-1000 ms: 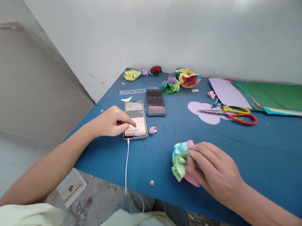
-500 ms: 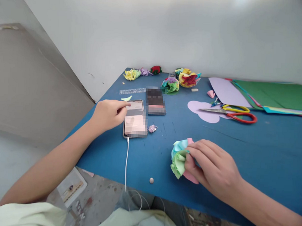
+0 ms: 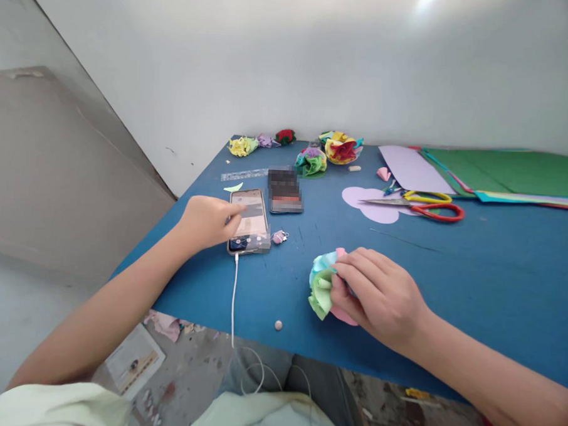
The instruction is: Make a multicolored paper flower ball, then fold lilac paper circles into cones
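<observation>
My left hand rests at the left edge of a phone lying on the blue table, index finger stretched onto the screen, other fingers curled, holding nothing. A white cable runs from the phone over the table's near edge. My right hand is closed over a pastel paper flower of green, light blue and pink, pressing it on the table.
A second phone lies behind the first, with a clear ruler beside it. Several paper flowers sit at the back. Scissors lie on a lilac cut-out. Coloured paper sheets are stacked far right.
My left index finger slid from the phone's lower screen up to its left side. The view shifted slightly; my right hand keeps its hold on the paper flower.
</observation>
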The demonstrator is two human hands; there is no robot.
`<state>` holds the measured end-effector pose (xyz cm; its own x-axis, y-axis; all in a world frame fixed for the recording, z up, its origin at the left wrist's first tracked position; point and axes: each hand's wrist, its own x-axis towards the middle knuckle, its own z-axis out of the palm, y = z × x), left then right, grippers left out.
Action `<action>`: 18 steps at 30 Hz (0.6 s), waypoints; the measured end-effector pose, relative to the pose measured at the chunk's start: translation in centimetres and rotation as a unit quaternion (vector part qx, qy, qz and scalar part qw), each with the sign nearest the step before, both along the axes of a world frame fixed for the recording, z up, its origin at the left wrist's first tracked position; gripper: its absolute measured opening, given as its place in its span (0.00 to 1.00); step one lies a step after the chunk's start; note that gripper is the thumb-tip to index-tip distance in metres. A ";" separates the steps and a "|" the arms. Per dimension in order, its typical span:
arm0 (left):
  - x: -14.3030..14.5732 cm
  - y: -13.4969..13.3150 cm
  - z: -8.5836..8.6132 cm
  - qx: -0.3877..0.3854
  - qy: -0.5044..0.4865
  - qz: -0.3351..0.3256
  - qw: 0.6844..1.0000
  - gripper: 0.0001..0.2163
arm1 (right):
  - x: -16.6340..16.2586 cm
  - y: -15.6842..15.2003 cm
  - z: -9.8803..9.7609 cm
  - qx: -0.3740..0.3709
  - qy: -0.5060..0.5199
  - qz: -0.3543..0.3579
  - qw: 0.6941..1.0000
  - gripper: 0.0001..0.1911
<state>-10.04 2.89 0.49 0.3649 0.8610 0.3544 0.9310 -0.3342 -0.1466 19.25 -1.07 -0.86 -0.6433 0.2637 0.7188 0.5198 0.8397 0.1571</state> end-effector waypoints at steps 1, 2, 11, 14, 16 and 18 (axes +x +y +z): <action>-0.2 0.1 -0.1 0.029 -0.013 0.024 0.999 0.16 | 0.0 0.0 0.0 0.001 0.001 0.002 1.000 0.03; -0.2 0.0 -0.1 0.046 -0.031 0.037 0.998 0.15 | 0.0 0.0 0.0 0.001 0.001 0.004 1.000 0.03; 6.8 -2.9 1.3 -0.220 -0.458 -0.123 0.853 0.15 | 0.1 0.5 0.2 -0.059 0.061 0.072 0.994 0.07; 10.5 -3.5 0.6 -0.387 -0.556 -0.185 0.712 0.21 | 0.6 0.7 0.3 -0.078 0.095 0.094 0.988 0.08; 12.1 -3.5 -0.3 -0.476 -0.604 -0.185 0.612 0.24 | 1.0 0.9 0.3 -0.070 0.116 0.091 0.987 0.09; 13.0 -3.3 -0.9 -0.590 -0.631 -0.213 0.457 0.29 | 1.4 1.3 0.3 -0.063 0.136 0.075 0.986 0.09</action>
<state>2.94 -0.45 -0.46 0.7344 0.6705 -0.1056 -0.1595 0.3217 0.9333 20.66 0.20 -0.54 -0.4703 0.2785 0.8374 0.3978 0.9139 -0.0806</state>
